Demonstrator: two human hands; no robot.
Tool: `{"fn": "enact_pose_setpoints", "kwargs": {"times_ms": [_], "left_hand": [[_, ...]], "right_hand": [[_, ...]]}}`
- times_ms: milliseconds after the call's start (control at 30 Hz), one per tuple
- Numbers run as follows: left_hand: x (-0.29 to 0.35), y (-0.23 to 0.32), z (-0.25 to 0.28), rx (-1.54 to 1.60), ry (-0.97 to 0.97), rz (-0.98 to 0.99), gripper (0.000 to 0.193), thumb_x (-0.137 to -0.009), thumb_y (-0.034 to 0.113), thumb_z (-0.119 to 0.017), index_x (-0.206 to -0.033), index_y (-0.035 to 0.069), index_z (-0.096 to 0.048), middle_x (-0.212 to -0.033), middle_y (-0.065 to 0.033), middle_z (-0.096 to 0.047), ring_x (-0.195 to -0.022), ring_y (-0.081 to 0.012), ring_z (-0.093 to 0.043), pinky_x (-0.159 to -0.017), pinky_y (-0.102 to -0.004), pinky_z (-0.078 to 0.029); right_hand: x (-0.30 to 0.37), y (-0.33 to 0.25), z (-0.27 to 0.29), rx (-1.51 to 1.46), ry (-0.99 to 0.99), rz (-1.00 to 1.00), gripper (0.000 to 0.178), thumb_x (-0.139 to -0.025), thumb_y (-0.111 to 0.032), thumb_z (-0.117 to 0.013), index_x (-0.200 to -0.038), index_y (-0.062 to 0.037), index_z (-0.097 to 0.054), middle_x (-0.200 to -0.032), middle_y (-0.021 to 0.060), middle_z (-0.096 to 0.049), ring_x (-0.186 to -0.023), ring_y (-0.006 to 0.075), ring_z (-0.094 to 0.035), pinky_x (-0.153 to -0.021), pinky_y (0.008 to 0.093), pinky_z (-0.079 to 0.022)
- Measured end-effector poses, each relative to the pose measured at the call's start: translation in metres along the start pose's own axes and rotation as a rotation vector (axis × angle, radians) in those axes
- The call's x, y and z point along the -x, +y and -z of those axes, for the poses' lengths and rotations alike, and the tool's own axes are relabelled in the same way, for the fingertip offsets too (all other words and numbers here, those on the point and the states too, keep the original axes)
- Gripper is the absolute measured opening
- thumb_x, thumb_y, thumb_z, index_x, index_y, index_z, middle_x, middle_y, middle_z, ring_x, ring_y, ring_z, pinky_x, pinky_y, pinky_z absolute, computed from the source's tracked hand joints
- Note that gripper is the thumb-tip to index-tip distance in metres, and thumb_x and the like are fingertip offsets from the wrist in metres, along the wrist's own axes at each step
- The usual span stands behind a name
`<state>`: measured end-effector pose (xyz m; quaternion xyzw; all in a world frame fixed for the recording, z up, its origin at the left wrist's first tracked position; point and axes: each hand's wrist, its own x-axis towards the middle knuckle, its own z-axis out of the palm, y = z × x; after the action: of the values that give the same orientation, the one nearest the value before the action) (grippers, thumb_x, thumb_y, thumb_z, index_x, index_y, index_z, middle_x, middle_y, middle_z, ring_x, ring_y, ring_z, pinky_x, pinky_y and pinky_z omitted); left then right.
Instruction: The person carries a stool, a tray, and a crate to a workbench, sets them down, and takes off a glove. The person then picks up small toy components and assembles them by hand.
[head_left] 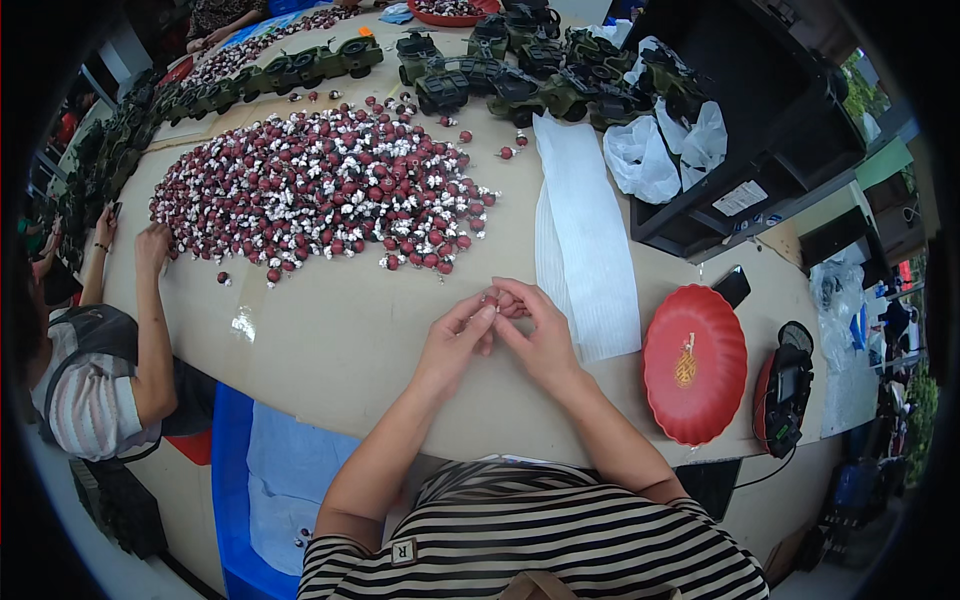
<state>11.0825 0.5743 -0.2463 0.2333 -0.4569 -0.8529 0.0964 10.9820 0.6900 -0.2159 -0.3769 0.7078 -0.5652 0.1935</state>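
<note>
Both hands meet over the near part of the table. Between the fingertips of my left hand (456, 338) is a small round red trinket (490, 299), mostly hidden by the fingers. My right hand (540, 335) pinches at the same piece from the other side; its finer details are too small to make out. Beyond the hands spreads a big pile of similar trinkets (330, 190), with round red, white and dark parts. A few loose ones lie along the pile's near edge.
White foam sheets (590, 240) lie right of my hands, beside a red scalloped plate (695, 365), a phone (733, 287) and a dark device (788, 390). Green toy vehicles (500, 70) line the back. A co-worker's hand (153, 245) touches the pile's left edge. A blue bin (235, 480) stands below.
</note>
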Motion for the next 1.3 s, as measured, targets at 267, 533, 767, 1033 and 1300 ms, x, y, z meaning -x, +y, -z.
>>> {"fn": "enact_pose_setpoints", "kwargs": {"times_ms": [267, 533, 767, 1033, 1300], "left_hand": [[0.001, -0.001, 0.004, 0.275, -0.098, 0.008, 0.035, -0.098, 0.017, -0.058, -0.132, 0.009, -0.053, -0.097, 0.0045, -0.057, -0.079, -0.0059, -0.050, -0.067, -0.0241, -0.044], [0.002, 0.004, 0.001, 0.301, -0.108, 0.057, 0.034, -0.099, 0.014, -0.056, -0.132, 0.009, -0.053, -0.098, 0.0026, -0.058, -0.079, -0.0066, -0.050, -0.068, -0.0245, -0.045], [0.002, 0.003, 0.002, 0.333, -0.110, 0.070, 0.035, -0.098, 0.014, -0.056, -0.133, 0.009, -0.053, -0.098, 0.0024, -0.058, -0.079, -0.0068, -0.051, -0.068, -0.0249, -0.045], [0.000, 0.005, 0.011, 0.456, -0.044, 0.064, 0.034, -0.098, 0.020, -0.056, -0.130, 0.009, -0.054, -0.107, 0.0003, -0.060, -0.090, -0.0116, -0.057, -0.080, -0.0325, -0.050], [0.000, 0.011, 0.016, 0.711, -0.085, 0.098, 0.027, -0.098, 0.033, -0.056, -0.109, 0.009, -0.060, -0.102, -0.0029, -0.061, -0.102, -0.0221, -0.061, -0.087, -0.0483, -0.054]], "right_hand": [[0.001, 0.003, 0.001, 0.139, 0.089, 0.124, 0.050, -0.084, 0.005, -0.066, -0.131, -0.0041, -0.052, -0.101, 0.0077, -0.057, -0.091, 0.0166, -0.059, -0.082, 0.0283, -0.050], [0.006, 0.013, -0.003, 0.096, 0.114, 0.112, 0.053, -0.085, 0.006, -0.064, -0.134, -0.0037, -0.047, -0.102, 0.0062, -0.056, -0.093, 0.0139, -0.057, -0.084, 0.0275, -0.050], [0.007, 0.012, -0.002, 0.104, 0.100, 0.107, 0.054, -0.085, 0.006, -0.064, -0.136, -0.0036, -0.046, -0.102, 0.0060, -0.055, -0.092, 0.0137, -0.057, -0.084, 0.0277, -0.050], [-0.010, 0.008, 0.002, -0.179, -0.005, -0.074, 0.043, -0.092, 0.000, -0.059, -0.134, -0.0028, -0.048, -0.101, 0.0066, -0.058, -0.091, 0.0127, -0.058, -0.082, 0.0263, -0.050], [-0.128, 0.053, 0.001, 0.455, 0.241, 0.232, 0.028, -0.092, -0.004, -0.056, -0.120, -0.0030, -0.061, -0.109, 0.0131, -0.064, -0.093, 0.0229, -0.063, -0.084, 0.0307, -0.050]]}}
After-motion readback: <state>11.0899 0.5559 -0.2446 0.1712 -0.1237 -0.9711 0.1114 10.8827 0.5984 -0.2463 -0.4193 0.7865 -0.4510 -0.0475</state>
